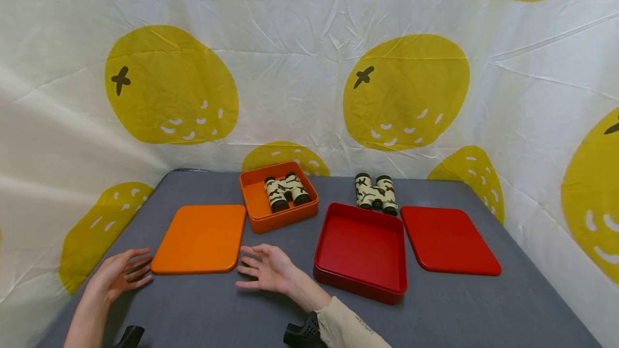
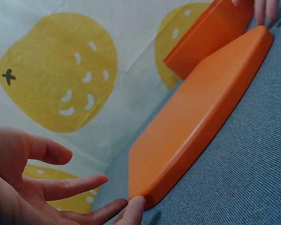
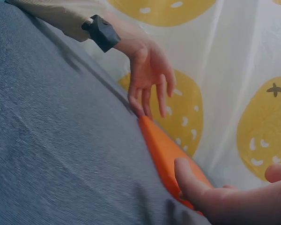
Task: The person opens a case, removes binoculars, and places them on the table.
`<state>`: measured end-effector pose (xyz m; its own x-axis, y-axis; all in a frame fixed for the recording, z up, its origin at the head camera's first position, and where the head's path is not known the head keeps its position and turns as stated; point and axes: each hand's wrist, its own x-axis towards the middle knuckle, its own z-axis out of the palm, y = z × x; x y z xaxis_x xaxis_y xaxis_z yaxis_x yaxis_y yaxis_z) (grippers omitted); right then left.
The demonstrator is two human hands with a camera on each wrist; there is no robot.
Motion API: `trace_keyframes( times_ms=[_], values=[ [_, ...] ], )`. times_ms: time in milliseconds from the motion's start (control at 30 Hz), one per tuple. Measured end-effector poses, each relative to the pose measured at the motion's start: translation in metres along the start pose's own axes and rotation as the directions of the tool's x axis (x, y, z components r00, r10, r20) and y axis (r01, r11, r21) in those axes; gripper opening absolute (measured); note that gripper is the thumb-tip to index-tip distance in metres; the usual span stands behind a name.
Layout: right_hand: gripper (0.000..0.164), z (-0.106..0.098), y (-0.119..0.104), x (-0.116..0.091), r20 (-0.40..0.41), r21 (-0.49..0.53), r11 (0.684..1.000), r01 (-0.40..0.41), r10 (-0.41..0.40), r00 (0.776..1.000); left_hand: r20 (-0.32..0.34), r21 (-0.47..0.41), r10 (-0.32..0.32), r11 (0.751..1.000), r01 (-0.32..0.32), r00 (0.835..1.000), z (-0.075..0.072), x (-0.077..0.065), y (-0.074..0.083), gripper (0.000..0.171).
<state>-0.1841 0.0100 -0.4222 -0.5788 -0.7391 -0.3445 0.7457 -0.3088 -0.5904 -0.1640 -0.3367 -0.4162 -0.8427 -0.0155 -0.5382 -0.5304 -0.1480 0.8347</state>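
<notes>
An orange lid (image 1: 199, 239) lies flat on the grey cloth, between my two hands. My left hand (image 1: 120, 275) is at its left edge, fingers spread and relaxed; in the left wrist view a fingertip is at the corner of the lid (image 2: 187, 122). At the lid's right edge is my right hand (image 1: 267, 268), its fingers extended and holding nothing. Behind the lid, an orange box (image 1: 271, 223) stands with camouflage binoculars (image 1: 287, 191) inside. In the right wrist view the orange lid (image 3: 166, 152) shows edge-on beyond the right hand's fingers (image 3: 189, 180).
To the right stands a red box (image 1: 361, 248) with its inside bare. A red lid (image 1: 450, 239) lies beside it. Another pair of camouflage binoculars (image 1: 376, 194) lies behind the red box. A white curtain with yellow fruit prints (image 1: 290, 95) hangs around the table (image 1: 464, 310).
</notes>
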Motion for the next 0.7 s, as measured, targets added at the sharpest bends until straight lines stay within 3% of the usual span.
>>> trace_keyframes(
  times_ms=[167,367,500,700],
  values=[
    [0.055,0.001,-0.011,-0.011,-0.025,-0.099,0.993,0.070,-0.073,0.997,0.010,0.097,0.042,0.994,-0.042,0.999,0.004,-0.004,0.003,0.033],
    [0.052,-0.004,-0.029,-0.027,-0.054,-0.151,0.977,0.152,-0.161,0.985,-0.017,0.281,0.102,0.955,-0.093,0.995,0.014,-0.008,0.009,0.068],
    [0.052,-0.008,-0.041,-0.037,-0.057,-0.152,0.974,0.169,-0.180,0.982,-0.006,0.329,0.130,0.937,-0.121,0.992,0.024,-0.013,0.013,0.070],
    [0.052,-0.013,-0.060,-0.052,-0.071,-0.174,0.967,0.186,-0.201,0.977,0.054,0.332,0.185,0.924,-0.192,0.981,0.042,-0.019,0.019,0.064]
  ],
)
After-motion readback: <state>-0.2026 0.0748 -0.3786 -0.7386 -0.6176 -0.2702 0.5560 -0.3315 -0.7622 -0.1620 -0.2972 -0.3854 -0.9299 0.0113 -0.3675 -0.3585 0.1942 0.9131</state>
